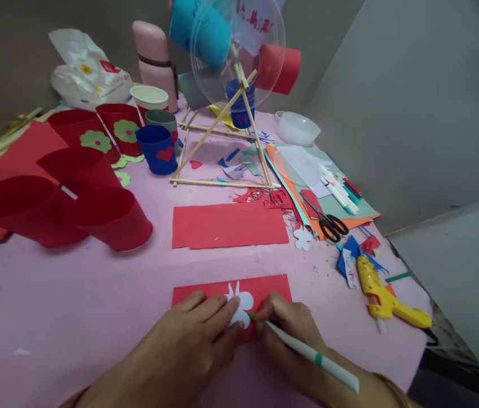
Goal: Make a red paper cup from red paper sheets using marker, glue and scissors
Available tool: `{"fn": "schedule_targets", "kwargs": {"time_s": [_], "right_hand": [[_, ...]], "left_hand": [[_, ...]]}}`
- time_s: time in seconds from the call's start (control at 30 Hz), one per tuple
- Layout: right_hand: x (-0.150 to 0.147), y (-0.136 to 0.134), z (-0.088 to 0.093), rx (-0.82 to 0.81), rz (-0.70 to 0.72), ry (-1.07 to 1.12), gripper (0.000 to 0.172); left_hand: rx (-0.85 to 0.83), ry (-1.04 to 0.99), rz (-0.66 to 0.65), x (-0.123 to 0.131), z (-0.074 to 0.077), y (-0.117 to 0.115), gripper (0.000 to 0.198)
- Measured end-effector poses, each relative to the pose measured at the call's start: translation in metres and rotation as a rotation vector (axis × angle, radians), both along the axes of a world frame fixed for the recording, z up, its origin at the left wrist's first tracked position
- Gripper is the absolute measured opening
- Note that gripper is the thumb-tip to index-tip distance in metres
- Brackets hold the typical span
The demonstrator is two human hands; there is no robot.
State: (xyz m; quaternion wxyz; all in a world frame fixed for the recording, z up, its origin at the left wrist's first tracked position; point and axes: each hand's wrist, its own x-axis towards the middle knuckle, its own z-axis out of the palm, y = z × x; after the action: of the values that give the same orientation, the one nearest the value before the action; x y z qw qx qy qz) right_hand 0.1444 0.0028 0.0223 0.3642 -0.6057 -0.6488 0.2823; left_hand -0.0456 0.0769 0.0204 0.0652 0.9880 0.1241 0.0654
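Note:
My left hand (199, 328) lies flat with its fingers stretched out, pressing a white butterfly-shaped paper cutout (246, 300) onto a red paper rectangle (279, 285). Its fingers cover the cutout's left side. In my right hand (293, 328) is a white felt-tip marker (303, 347) with a green band, gripped like a pen. The marker's green tip is at the cutout's right edge, over the red paper. Beyond my hands lie more red paper strips (231, 225), stacked. A smaller white butterfly cutout (303, 238) rests to their right.
A yellow glue gun (377, 292) and black-handled scissors (333, 226) lie on the right, near several markers (339, 190). Red paper cups (112, 218) stand left. A wooden-stick frame (222, 184) carrying a clear disc (209, 51) and coloured cups rises at the back, among paper scraps (265, 196).

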Motion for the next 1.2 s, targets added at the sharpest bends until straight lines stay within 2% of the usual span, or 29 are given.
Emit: {"fn": "schedule_targets", "kwargs": {"time_s": [0.2,0.4,0.83,1.2], "right_hand": [[-0.002,0.007,0.006,0.025,0.016,-0.051,0.012],[-0.004,0.006,0.005,0.008,0.026,-0.026,0.012],[-0.004,0.008,0.006,0.005,0.034,-0.058,0.013],[-0.004,0.007,0.003,0.025,0.009,-0.089,0.013]], "left_hand": [[-0.001,0.010,-0.015,0.002,0.006,0.001,0.025],[-0.042,0.002,-0.004,0.003,0.008,0.001,0.023],[-0.081,-0.049,0.040,0.000,-0.002,-0.001,0.024],[-0.091,-0.043,0.047,-0.002,-0.001,-0.003,0.026]]}}
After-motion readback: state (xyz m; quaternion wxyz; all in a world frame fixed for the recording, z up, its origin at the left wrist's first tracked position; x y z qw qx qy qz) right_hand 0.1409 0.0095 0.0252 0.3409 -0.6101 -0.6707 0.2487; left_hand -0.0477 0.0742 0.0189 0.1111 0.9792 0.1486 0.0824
